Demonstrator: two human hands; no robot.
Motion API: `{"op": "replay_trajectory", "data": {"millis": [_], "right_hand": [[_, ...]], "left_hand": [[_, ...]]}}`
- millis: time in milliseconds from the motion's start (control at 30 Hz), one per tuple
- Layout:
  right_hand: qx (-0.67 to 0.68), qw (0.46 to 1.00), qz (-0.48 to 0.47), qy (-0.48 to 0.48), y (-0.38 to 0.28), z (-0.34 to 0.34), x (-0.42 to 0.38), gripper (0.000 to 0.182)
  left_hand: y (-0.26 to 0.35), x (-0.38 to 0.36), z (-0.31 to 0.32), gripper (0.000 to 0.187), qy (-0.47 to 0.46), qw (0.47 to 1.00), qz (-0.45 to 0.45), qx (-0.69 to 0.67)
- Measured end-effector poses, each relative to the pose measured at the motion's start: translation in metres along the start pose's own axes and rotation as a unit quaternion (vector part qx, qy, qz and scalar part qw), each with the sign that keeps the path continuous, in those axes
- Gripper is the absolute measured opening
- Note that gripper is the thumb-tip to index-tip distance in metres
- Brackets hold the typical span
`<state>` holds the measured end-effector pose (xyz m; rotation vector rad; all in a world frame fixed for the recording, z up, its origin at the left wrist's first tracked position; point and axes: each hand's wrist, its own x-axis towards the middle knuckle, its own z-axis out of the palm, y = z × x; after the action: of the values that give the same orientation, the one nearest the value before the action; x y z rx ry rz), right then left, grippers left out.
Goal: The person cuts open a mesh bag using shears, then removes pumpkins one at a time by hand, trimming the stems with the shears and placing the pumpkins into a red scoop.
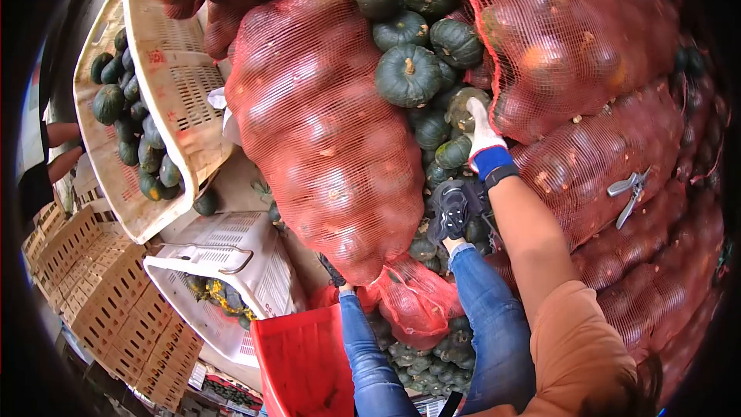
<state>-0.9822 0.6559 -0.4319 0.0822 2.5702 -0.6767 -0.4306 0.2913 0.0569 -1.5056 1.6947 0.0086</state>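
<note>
My right hand [485, 139], in a white glove with a blue cuff, is at a mottled green pumpkin [461, 110] beside the edge of a red mesh sack. Its thumb presses on the pumpkin, and the other fingers are mostly hidden. Dark green pumpkins [407, 76] lie loose around it, between a large full mesh sack [316, 123] and another mesh sack [556, 38] at the upper right. My left hand is out of view. Below the large sack, bunched red netting [417, 301] lies between my legs.
At the left stand a white crate [166, 69] of green pumpkins, a second white crate [274, 262] and stacked tan crates [123, 301]. A red crate [305, 363] is beside my leg. Metal clippers [631, 194] rest on a sack. Another person's arms [63, 147] show at the far left.
</note>
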Motion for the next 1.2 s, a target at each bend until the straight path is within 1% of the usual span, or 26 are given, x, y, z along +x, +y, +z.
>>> {"op": "replay_trajectory", "data": {"millis": [100,133,200,233,267,300,333,367,400,433,467,500,533,567,600,633,667,733,800,867,933,1000,1033,1067,1167,1200], "right_hand": [[0.02,0.994,0.07,-0.082,-0.02,-0.02,-0.016,0.071],[-0.135,0.985,0.057,-0.087,-0.025,-0.032,-0.022,0.069],[0.11,0.982,-0.151,-0.016,0.028,0.003,-0.018,0.062],[0.192,0.968,-0.16,-0.031,0.004,-0.001,-0.032,0.063],[0.353,0.927,-0.095,-0.087,-0.037,-0.012,-0.054,0.065],[0.503,0.856,-0.017,-0.12,-0.082,-0.025,-0.079,0.067],[0.673,0.7,0.152,-0.186,-0.138,-0.037,-0.105,0.068],[0.661,0.702,0.121,-0.236,-0.177,-0.036,-0.13,0.071],[0.65,0.701,0.091,-0.278,-0.206,-0.033,-0.158,0.075],[0.637,0.709,0.092,-0.289,-0.237,-0.026,-0.19,0.078],[0.644,0.695,0.042,-0.318,-0.254,-0.006,-0.218,0.079],[0.635,0.681,0.087,-0.353,-0.294,0.006,-0.25,0.078],[0.58,0.712,0.079,-0.387,-0.336,0.007,-0.286,0.079],[0.55,0.7,0.111,-0.441,-0.372,0.031,-0.319,0.078],[0.491,0.722,0.094,-0.479,-0.404,0.049,-0.356,0.08],[0.253,0.838,-0.076,-0.478,-0.443,0.028,-0.376,0.083],[0.225,0.866,-0.18,-0.408,-0.436,0.066,-0.407,0.083],[0.201,0.905,-0.165,-0.337,-0.452,0.066,-0.437,0.072],[0.167,0.91,-0.222,-0.309,-0.443,0.053,-0.449,0.066],[0.101,0.92,-0.229,-0.301,-0.405,0.029,-0.442,0.064],[0.117,0.949,-0.133,-0.262,-0.361,-0.021,-0.416,0.062],[0.061,0.99,-0.072,-0.106,-0.287,-0.057,-0.382,0.06],[0.005,0.994,-0.094,-0.061,-0.259,-0.097,-0.363,0.062],[0.135,0.988,0.067,-0.035,-0.227,-0.125,-0.338,0.062],[0.13,0.935,0.212,0.253,-0.142,-0.205,-0.316,0.072],[0.105,0.928,0.231,0.273,-0.12,-0.237,-0.311,0.076]], "left_hand": [[-0.003,-0.006,0.007,0.092,0.0,1.0,-0.003,0.008],[-0.006,-0.009,0.012,0.092,0.002,1.0,0.002,0.015],[-0.038,0.0,0.043,0.091,-0.04,0.994,-0.03,-0.097],[-0.071,0.004,0.074,0.09,-0.078,0.974,-0.066,-0.203],[-0.117,0.003,0.112,0.09,-0.106,0.939,-0.109,-0.309],[-0.092,-0.001,0.102,0.09,-0.094,0.931,-0.145,-0.322],[-0.065,-0.006,0.082,0.088,-0.045,0.973,-0.067,-0.218],[-0.03,-0.012,0.051,0.083,-0.073,0.978,-0.112,-0.158],[-0.051,-0.012,0.08,0.073,-0.012,0.99,-0.061,-0.127],[-0.022,-0.011,0.047,0.061,-0.072,0.975,-0.101,-0.182],[-0.035,-0.011,0.064,0.055,-0.033,0.979,-0.071,-0.187],[-0.049,-0.008,0.081,0.055,-0.014,0.981,-0.045,-0.189],[-0.077,0.0,0.114,0.053,-0.061,0.962,-0.081,-0.253],[-0.079,-0.001,0.105,0.052,-0.074,0.957,-0.094,-0.263],[-0.07,-0.002,0.088,0.051,-0.091,0.952,-0.101,-0.274],[-0.072,-0.006,0.084,0.051,-0.088,0.956,-0.102,-0.262],[-0.075,-0.009,0.081,0.05,-0.086,0.959,-0.101,-0.25],[-0.084,-0.01,0.078,0.051,-0.067,0.966,-0.091,-0.231],[-0.1,-0.01,0.09,0.052,-0.037,0.975,-0.053,-0.211],[-0.127,0.005,0.125,0.056,-0.046,0.953,-0.081,-0.288],[-0.115,0.012,0.07,0.078,-0.032,0.958,0.085,-0.273],[-0.099,0.048,0.052,0.073,-0.033,0.965,0.157,-0.206],[-0.1,0.063,0.045,0.071,-0.017,0.97,0.167,-0.175],[-0.097,0.073,0.035,0.068,0.001,0.975,0.165,-0.147],[-0.068,0.072,-0.032,0.064,0.031,0.98,0.179,-0.082],[-0.058,0.07,-0.053,0.063,0.037,0.979,0.189,-0.063]]}}
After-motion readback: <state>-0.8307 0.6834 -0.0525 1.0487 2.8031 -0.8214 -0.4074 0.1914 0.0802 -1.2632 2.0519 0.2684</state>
